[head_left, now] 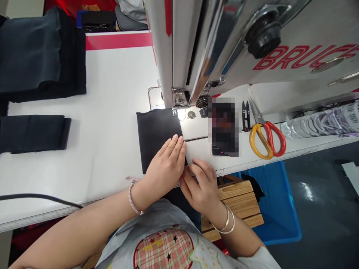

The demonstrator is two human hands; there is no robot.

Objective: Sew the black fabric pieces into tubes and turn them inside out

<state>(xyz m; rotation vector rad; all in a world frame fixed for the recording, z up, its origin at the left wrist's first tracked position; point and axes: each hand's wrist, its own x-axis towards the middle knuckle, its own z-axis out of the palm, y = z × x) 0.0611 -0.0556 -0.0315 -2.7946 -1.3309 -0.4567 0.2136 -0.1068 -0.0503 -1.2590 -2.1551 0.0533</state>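
A dark navy cloth piece (157, 130) lies on the white sewing table, its far edge reaching under the presser foot (175, 111) of the sewing machine (193, 45). My left hand (166, 164) rests flat on the cloth's near right part, fingers stretched out and close together. Beside it, at the table's front edge, my right hand (200, 183) has its fingers curled in, thumb side against the cloth's near right corner. The fingertips there are partly hidden, and they appear to pinch the cloth edge.
Stacked dark cloth (30, 56) and a folded dark strip (33, 132) lie on the left. To the right are a partly blurred phone (220, 152), thread snips (246, 116), scissors (263, 140) and a plastic bottle (319, 121). A blue bin (283, 209) stands below, by a wooden stool (241, 198).
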